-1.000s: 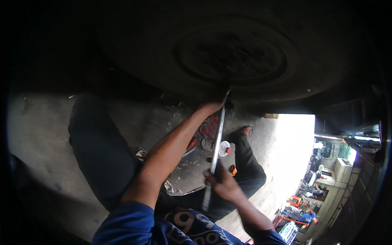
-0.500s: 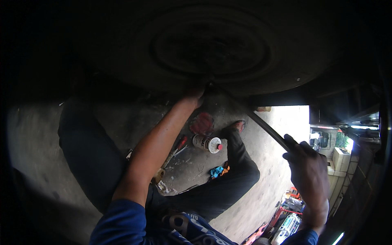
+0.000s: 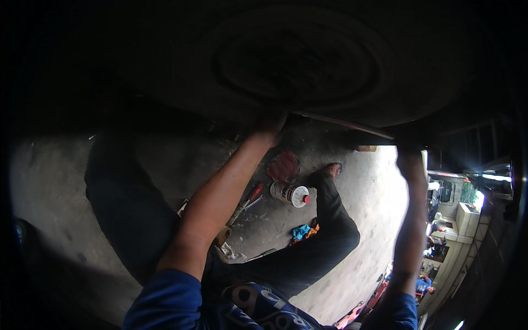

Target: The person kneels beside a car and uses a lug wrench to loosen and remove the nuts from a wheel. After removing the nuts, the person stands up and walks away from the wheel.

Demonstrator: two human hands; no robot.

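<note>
While both arms stretch up into deep shadow, a long, straight metal bar (image 3: 344, 125) runs from near the left hand (image 3: 273, 122) out toward the right hand (image 3: 411, 144), just beneath a large, dark, round form with a ring-shaped ridge (image 3: 297, 66); the left hand is at the bar's inner end, but its fingers are too dark for me to tell whether the grip is clenched or loose; the right hand is at the outer end, its fingers swallowed by the same gloom, so I cannot tell that grip either. Below, on the grey, stained concrete floor (image 3: 264, 234), a white bottle with a red cap (image 3: 290, 194) sits close by a crumpled dark red bundle (image 3: 284, 166); to the left of the bottle, as the person sees it, are a red-handled tool (image 3: 256, 191) and a slim silvery one (image 3: 252, 203) close together; nearer the body, a bright blue and orange cloth (image 3: 304, 232) lies beside the leg in dark trousers (image 3: 330, 242); off to the right, a person in blue (image 3: 423, 286) shows small against the brighter yard.
</note>
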